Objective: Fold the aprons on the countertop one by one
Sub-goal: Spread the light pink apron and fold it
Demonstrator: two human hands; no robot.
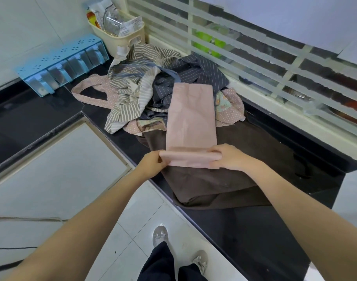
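Observation:
A pale pink apron (190, 118), folded into a long narrow strip, lies lengthwise on the black countertop (275, 230), its far end resting on a heap of aprons. My left hand (152, 164) pinches the near left corner of the strip. My right hand (227, 157) grips the near right corner, and the near end is turned up into a small fold between both hands. Under the strip lies a dark brown apron (204, 185), spread flat. Behind it is the heap: a beige striped apron (128, 94), a dark grey pinstriped one (197, 76) and a pink dotted one (232, 110).
A cream basket (122, 37) of packets stands in the back corner. A blue spice rack (59, 65) sits at the left on the counter. A slatted window (254, 57) runs along the far side. White cabinet doors (57, 169) and tiled floor lie below.

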